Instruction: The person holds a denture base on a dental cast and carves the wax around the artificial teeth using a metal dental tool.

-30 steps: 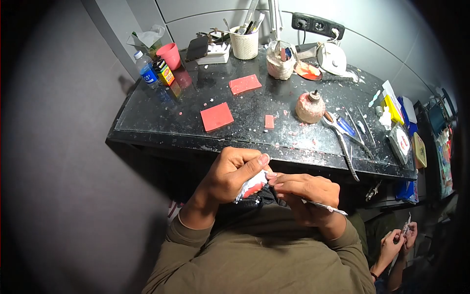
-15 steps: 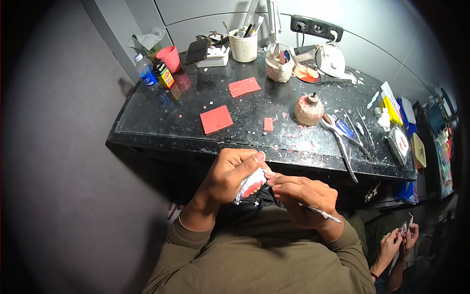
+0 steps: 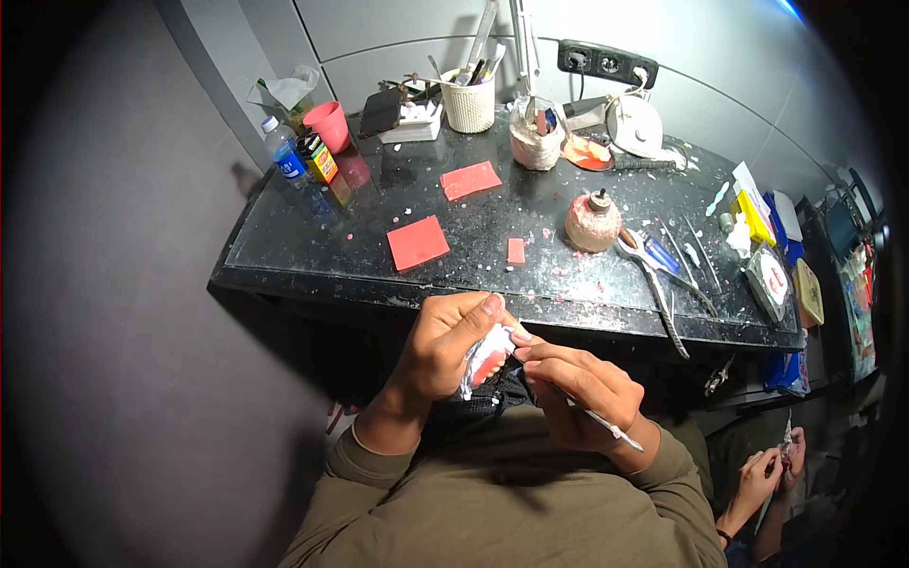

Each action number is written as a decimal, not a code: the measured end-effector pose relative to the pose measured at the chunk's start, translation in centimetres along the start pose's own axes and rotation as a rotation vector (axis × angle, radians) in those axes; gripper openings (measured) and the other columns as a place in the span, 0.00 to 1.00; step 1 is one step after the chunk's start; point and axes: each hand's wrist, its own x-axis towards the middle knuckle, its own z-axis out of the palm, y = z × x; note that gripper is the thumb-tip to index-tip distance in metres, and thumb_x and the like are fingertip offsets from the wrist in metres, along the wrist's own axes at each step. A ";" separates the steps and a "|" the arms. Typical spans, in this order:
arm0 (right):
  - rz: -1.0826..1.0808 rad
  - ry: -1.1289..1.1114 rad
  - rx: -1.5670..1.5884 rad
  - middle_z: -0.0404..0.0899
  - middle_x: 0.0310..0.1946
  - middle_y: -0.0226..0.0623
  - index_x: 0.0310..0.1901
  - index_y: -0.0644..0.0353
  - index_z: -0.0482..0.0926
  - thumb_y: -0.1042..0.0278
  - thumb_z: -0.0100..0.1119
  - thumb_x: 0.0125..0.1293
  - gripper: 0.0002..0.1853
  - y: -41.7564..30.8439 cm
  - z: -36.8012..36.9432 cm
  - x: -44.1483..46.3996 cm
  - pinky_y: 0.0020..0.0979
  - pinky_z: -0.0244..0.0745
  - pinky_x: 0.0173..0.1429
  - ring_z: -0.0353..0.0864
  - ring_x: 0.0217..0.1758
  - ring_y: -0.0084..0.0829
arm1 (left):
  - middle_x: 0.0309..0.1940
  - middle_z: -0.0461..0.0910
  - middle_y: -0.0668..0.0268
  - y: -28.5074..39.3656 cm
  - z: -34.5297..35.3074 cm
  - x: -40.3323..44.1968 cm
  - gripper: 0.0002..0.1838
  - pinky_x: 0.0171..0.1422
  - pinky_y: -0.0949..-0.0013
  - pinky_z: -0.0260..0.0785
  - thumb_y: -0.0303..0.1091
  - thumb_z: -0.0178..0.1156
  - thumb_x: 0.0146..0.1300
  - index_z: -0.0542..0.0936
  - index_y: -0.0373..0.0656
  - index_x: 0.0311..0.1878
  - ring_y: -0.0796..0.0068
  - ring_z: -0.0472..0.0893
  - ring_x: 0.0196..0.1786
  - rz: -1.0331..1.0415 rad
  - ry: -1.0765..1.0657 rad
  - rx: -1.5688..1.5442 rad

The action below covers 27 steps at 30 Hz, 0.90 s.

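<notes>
My left hand [image 3: 443, 343] is closed around a white plaster dental cast [image 3: 478, 363] with pink wax and a few tooth shapes along its side. The thumb lies over the top of the cast, and the palm hides much of it. In my right hand [image 3: 592, 383] is a slim carving tool [image 3: 614, 431], held like a pen, its handle slanting out below the palm toward the lower right. The tool's tip meets the cast's right side near my fingertips, where detail is too small to make out. Both hands are in front of the table edge, above my lap.
On the black table [image 3: 322, 251] lie pink wax sheets [image 3: 418, 243], a wax-spattered spirit burner [image 3: 594, 222], pliers [image 3: 660, 289] and loose scraps. Behind stand a bottle [image 3: 284, 156], a pink cup [image 3: 328, 127] and a white tool holder [image 3: 470, 102]. Another person's hands [image 3: 772, 473] work at lower right.
My right hand and the tool handle have shifted slightly left and down. The cast is tilted a little differently in my left hand. The view has moved slightly; the other person's hands have shifted.
</notes>
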 end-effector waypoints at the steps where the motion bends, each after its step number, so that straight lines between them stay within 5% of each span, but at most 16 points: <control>1: -0.005 0.001 -0.010 0.87 0.40 0.51 0.43 0.70 0.81 0.88 0.66 0.59 0.10 0.0 0.0 0.0 0.31 0.86 0.47 0.91 0.45 0.40 | 0.26 0.83 0.62 -0.1 0.1 0.0 0.27 0.29 0.80 0.63 0.44 0.47 0.80 0.85 0.29 0.37 0.86 0.74 0.23 -0.006 0.017 -0.034; 10: 0.033 0.057 0.017 0.86 0.43 0.53 0.44 0.73 0.81 0.90 0.65 0.60 0.11 0.5 -0.5 -0.7 0.34 0.85 0.51 0.90 0.48 0.42 | 0.26 0.84 0.59 -0.9 -0.8 0.7 0.28 0.33 0.77 0.65 0.42 0.47 0.79 0.85 0.28 0.34 0.81 0.76 0.26 -0.108 -0.066 0.007; 14: 0.192 0.217 0.417 0.85 0.41 0.63 0.48 0.75 0.69 0.81 0.50 0.76 0.05 0.8 -0.7 -1.3 0.43 0.85 0.55 0.89 0.49 0.48 | 0.20 0.80 0.66 -1.0 -1.8 1.6 0.39 0.31 0.78 0.64 0.58 0.41 0.81 0.86 0.30 0.32 0.83 0.75 0.23 -0.250 -0.296 -0.053; 16: 0.300 0.163 0.567 0.86 0.41 0.60 0.45 0.74 0.73 0.81 0.53 0.75 0.04 0.5 -1.4 -1.8 0.40 0.85 0.55 0.90 0.46 0.47 | 0.19 0.80 0.67 -1.1 -2.0 2.0 0.47 0.32 0.78 0.64 0.66 0.32 0.79 0.86 0.32 0.31 0.84 0.73 0.22 -0.256 -0.337 0.025; 18: 0.107 -0.050 0.273 0.86 0.41 0.54 0.42 0.72 0.79 0.81 0.60 0.70 0.03 1.0 -2.1 -0.7 0.39 0.85 0.54 0.90 0.45 0.47 | 0.19 0.79 0.66 -1.1 -2.1 2.2 0.49 0.31 0.78 0.63 0.68 0.27 0.78 0.86 0.33 0.30 0.84 0.71 0.22 -0.315 -0.339 0.103; 20: 0.001 -0.045 0.236 0.88 0.39 0.48 0.41 0.69 0.83 0.82 0.67 0.61 0.07 0.8 -1.5 0.5 0.41 0.86 0.54 0.90 0.47 0.45 | 0.19 0.79 0.65 -1.3 -1.6 2.1 0.51 0.32 0.75 0.61 0.68 0.24 0.78 0.86 0.33 0.31 0.82 0.67 0.23 -0.355 -0.314 0.082; 23: 0.096 -0.067 0.318 0.87 0.35 0.53 0.37 0.72 0.82 0.75 0.67 0.65 0.07 0.7 -1.1 0.1 0.47 0.85 0.55 0.90 0.46 0.47 | 0.20 0.79 0.65 -1.1 -1.1 2.0 0.51 0.35 0.71 0.58 0.65 0.21 0.80 0.87 0.32 0.33 0.79 0.62 0.27 -0.300 -0.231 0.176; 27: 0.116 -0.112 0.349 0.88 0.39 0.49 0.41 0.70 0.83 0.85 0.69 0.57 0.10 0.7 -1.2 -0.1 0.39 0.86 0.53 0.90 0.48 0.46 | 0.26 0.84 0.58 -1.4 -1.6 2.1 0.49 0.32 0.79 0.61 0.59 0.18 0.82 0.84 0.30 0.32 0.82 0.63 0.22 -0.154 -0.344 0.223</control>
